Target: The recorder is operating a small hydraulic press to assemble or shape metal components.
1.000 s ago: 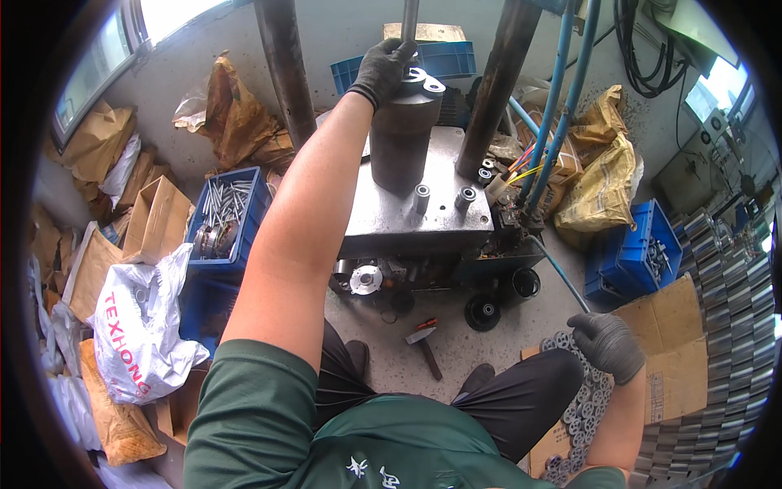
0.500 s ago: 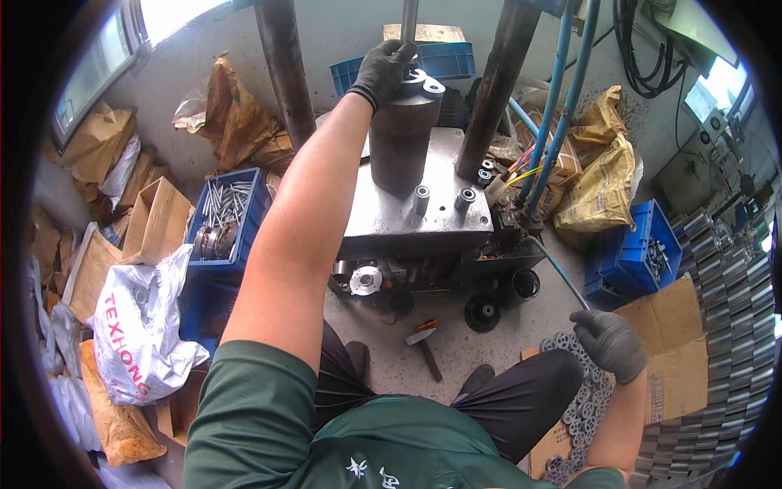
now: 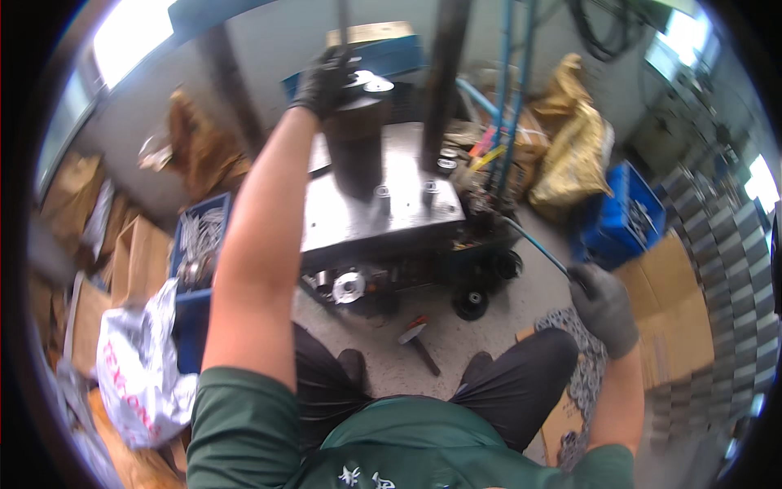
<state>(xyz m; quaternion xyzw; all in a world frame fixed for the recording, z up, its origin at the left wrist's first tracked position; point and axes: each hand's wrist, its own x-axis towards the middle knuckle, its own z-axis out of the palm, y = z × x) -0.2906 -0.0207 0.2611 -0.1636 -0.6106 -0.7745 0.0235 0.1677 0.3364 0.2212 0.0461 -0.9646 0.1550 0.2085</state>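
My left hand (image 3: 324, 84), in a dark glove, reaches to the top of a thick dark metal cylinder (image 3: 356, 155). Its fingers are curled beside an upright metal rod (image 3: 343, 23); blur hides what lies inside them. Pale flat metal pieces (image 3: 376, 84) rest on the cylinder's top, next to that hand. The cylinder stands on a shiny steel press table (image 3: 346, 213). At the right, my gloved right hand (image 3: 604, 311) is closed around the end of a thin lever (image 3: 538, 246) that slants down from the machine's side.
Dark posts (image 3: 445, 81) and blue pipes (image 3: 519, 98) rise around the table. A hammer (image 3: 420, 346) lies on the floor between my feet. Blue bins (image 3: 631, 213) of metal parts, sacks (image 3: 147, 367) and cardboard (image 3: 668, 314) crowd both sides. Ring-shaped parts (image 3: 588, 367) lie beside my right knee.
The whole view has shifted and blurred. My right hand and the lever's end sit slightly higher relative to the machine. My left hand stays at the cylinder's top.
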